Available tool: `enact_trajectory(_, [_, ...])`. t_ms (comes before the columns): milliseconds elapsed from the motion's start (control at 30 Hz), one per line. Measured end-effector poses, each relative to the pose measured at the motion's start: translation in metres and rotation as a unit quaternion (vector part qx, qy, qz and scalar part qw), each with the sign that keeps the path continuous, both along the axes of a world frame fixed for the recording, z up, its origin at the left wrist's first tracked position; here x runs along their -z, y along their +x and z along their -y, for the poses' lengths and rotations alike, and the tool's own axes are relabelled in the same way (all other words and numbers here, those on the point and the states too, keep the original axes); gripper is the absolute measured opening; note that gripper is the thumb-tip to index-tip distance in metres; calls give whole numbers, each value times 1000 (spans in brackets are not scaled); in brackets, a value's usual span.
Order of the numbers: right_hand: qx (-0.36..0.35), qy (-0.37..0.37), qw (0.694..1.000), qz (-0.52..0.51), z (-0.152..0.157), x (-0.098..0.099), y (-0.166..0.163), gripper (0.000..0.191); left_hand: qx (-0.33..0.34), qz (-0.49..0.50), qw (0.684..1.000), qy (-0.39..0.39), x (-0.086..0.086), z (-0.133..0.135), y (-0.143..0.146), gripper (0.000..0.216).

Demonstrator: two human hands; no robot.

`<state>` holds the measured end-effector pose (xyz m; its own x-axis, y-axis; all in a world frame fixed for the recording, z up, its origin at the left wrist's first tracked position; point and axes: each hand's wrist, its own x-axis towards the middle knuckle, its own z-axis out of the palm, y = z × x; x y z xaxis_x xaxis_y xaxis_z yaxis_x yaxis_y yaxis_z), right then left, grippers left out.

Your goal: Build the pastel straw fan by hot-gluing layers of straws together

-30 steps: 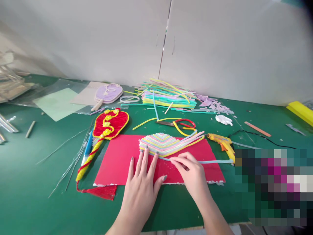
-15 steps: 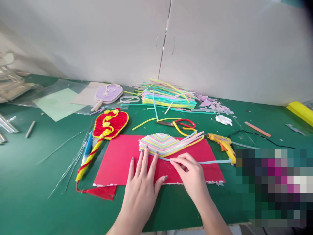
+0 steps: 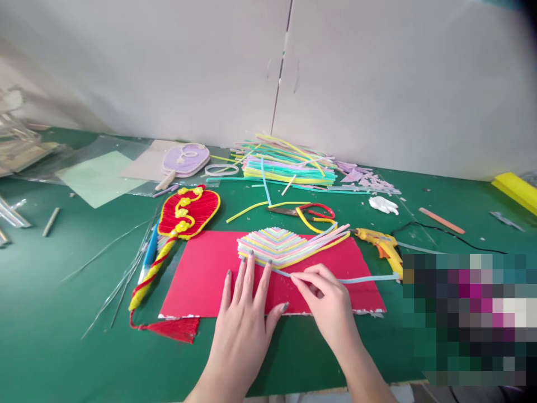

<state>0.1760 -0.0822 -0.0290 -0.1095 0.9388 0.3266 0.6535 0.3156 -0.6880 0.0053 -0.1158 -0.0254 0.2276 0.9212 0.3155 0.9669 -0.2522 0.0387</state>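
On a red board [image 3: 197, 280] lies a V-shaped pattern of pastel pipe cleaners [image 3: 279, 246], their loose ends fanning to the right. My left hand [image 3: 245, 313] is spread flat, its fingertips pressing at the pattern's lower edge. Between thumb and forefinger my right hand [image 3: 329, 299] pinches a light blue pipe cleaner [image 3: 364, 279], which runs along below the pattern and out past the board's right side. Part of that stem is hidden behind my right hand. A yellow hot glue gun [image 3: 384, 249] rests at the board's upper right.
Left of the board lies a red and yellow fan [image 3: 188, 212] with a tassel [image 3: 180, 329]. Red-handled scissors [image 3: 321, 211] lie behind the board, before a pile of pipe cleaners [image 3: 289, 170]. Thin wires [image 3: 134, 268] are at left; a purple fan [image 3: 184, 159] lies farther back.
Almost nothing differs. Both hands keep their places on the board, and the view has shifted very slightly.
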Motion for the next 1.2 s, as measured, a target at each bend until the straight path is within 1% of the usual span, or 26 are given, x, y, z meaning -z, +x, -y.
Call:
enact_trajectory(333, [0, 5, 1000, 14, 0, -1, -1, 21, 2, -27, 1000, 1, 2, -2, 1, 59])
enact_trajectory(500, [28, 26, 998, 55, 0, 0, 1, 20, 0, -27, 1000, 1, 4, -3, 1, 59])
enact_trajectory(633, [60, 35, 991, 111, 2, -7, 3, 23, -4, -18, 1000, -9, 5, -3, 1, 59])
enact_trajectory(700, [64, 49, 988, 133, 3, -10, 1, 23, -4, -18, 1000, -11, 5, -3, 1, 59])
enact_trajectory(800, [42, 67, 987, 143, 1, -13, -7, 21, -2, -19, 1000, -4, 5, -3, 2, 60])
enact_trajectory(933, [8, 72, 987, 145, -7, -13, -15, 18, 0, -15, 1000, -1, 6, -3, 1, 60])
enact_trajectory(1200, [-59, 70, 983, 161, -18, -11, -10, 19, -3, -17, 1000, -6, 7, -3, 2, 61])
